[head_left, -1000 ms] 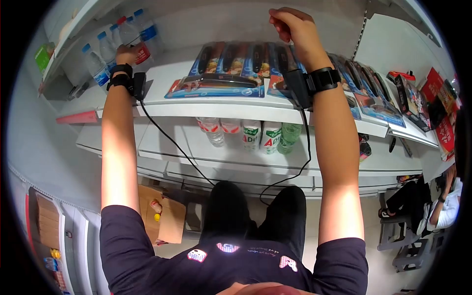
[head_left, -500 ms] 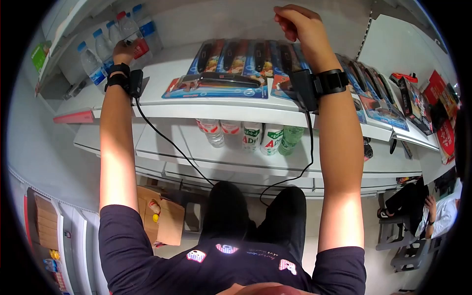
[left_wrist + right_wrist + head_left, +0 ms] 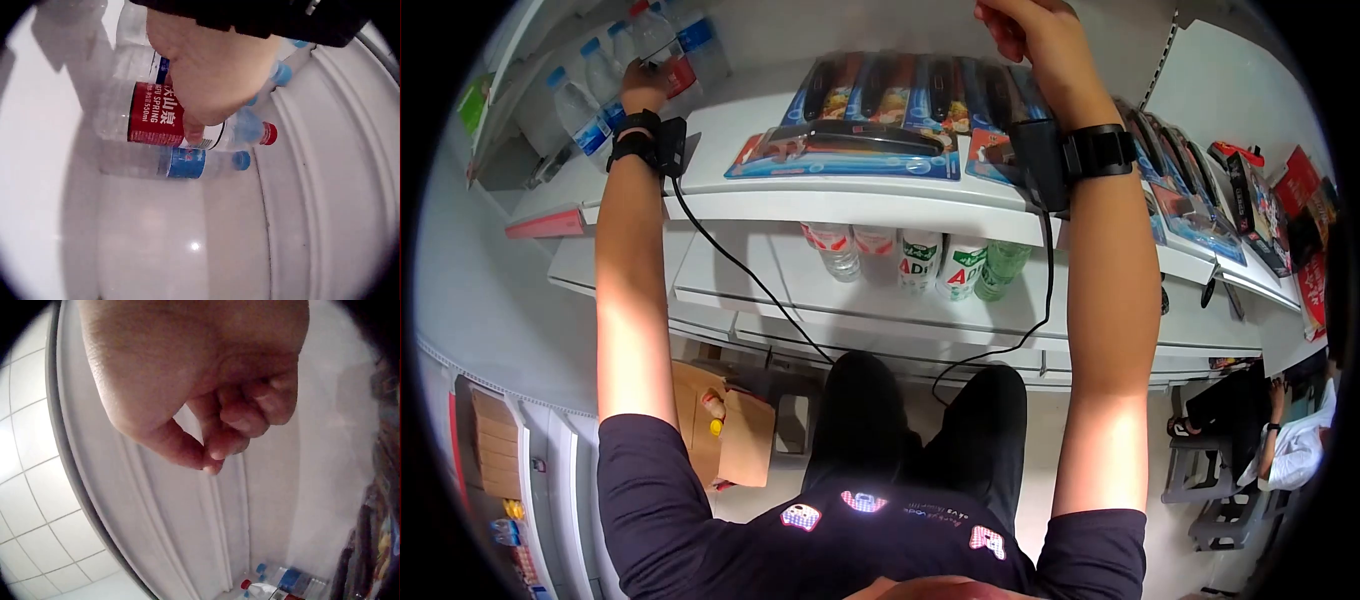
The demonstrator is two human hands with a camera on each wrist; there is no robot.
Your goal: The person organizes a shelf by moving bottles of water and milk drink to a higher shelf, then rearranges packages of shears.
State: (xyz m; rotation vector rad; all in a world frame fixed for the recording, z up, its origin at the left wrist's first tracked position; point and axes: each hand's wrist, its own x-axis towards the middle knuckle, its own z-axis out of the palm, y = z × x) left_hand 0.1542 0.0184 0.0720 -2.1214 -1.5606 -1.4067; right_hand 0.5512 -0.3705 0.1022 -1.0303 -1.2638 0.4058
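Observation:
At the upper left of the head view, my left hand [image 3: 643,88] is at a clear bottle with a red label [image 3: 681,76] and red cap. The left wrist view shows that hand [image 3: 215,69] curled over the bottle [image 3: 149,115], a fingertip on its label; its other fingers are hidden. A blue-labelled bottle [image 3: 186,164] lies alongside in that view. My right hand [image 3: 1055,55] is raised above packaged black-handled items [image 3: 940,95], holding nothing. In the right wrist view its fingers [image 3: 240,419] hang loosely curled, thumb tip against a fingertip.
More blue-capped bottles [image 3: 580,112] stand left of my left hand. A flat package [image 3: 850,150] lies along the front of the upper shelf [image 3: 820,208]. Bottles [image 3: 918,262] stand on the shelf below. Boxes [image 3: 1250,205] are at the right; a person [image 3: 1280,440] sits at the lower right.
In the head view, my right hand has shifted up and right, partly leaving the frame. My left hand has shifted slightly up and left, as have the bottles around it.

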